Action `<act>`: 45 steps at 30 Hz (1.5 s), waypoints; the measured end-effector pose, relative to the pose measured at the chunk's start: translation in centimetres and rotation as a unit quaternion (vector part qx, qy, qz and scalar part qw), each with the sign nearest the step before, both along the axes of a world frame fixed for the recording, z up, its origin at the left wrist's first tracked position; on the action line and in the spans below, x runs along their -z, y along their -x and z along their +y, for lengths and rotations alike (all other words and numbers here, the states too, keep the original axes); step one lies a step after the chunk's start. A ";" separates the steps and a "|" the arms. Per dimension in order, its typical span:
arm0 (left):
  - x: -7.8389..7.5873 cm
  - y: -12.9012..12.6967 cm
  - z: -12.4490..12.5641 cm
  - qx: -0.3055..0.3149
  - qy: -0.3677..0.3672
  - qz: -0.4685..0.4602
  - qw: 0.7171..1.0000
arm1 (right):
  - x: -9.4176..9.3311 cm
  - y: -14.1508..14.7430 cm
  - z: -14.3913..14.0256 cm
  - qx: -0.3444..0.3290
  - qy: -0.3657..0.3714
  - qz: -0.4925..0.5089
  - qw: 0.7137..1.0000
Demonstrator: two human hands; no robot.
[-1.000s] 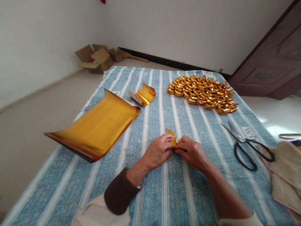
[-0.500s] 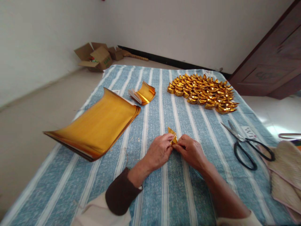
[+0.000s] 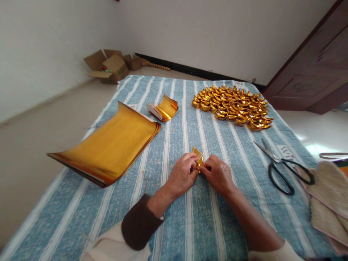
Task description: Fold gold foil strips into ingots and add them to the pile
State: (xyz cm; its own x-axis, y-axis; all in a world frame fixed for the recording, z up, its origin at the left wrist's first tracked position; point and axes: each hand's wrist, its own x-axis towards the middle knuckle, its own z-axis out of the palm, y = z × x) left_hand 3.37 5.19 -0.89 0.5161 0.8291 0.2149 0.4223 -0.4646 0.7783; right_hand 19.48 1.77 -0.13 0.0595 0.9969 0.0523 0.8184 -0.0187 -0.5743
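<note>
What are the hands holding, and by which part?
Both hands, left hand and right hand, pinch one small folded gold paper piece at its lower end, between the fingertips. Its upper tip sticks up free above the striped cloth.

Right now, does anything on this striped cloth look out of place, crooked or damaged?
Nothing looks damaged or spilled. The big stack of gold sheets curls up at its far edge and overhangs the striped cloth on the left. The scissors lie open. Both hands, left hand and right hand, pinch a small gold fold.
</note>
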 end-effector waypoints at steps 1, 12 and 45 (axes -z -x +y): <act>-0.1 0.0 0.0 0.001 0.005 -0.001 1.000 | 0.0 0.0 0.0 0.000 -0.001 0.000 1.000; 0.0 0.0 0.0 -0.016 0.033 -0.015 0.999 | 0.3 0.2 0.1 0.015 0.003 -0.017 1.000; 0.0 0.3 0.7 -0.010 0.027 0.007 1.000 | 0.4 0.7 0.6 0.031 -0.008 -0.038 0.999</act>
State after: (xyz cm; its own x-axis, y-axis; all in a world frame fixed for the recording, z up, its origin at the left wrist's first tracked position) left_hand 3.06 5.91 -0.91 0.5029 0.8490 0.1623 0.4424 -0.4141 0.7954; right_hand 18.81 2.41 -0.54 0.1172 0.9903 0.0743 0.8568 -0.0630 -0.5118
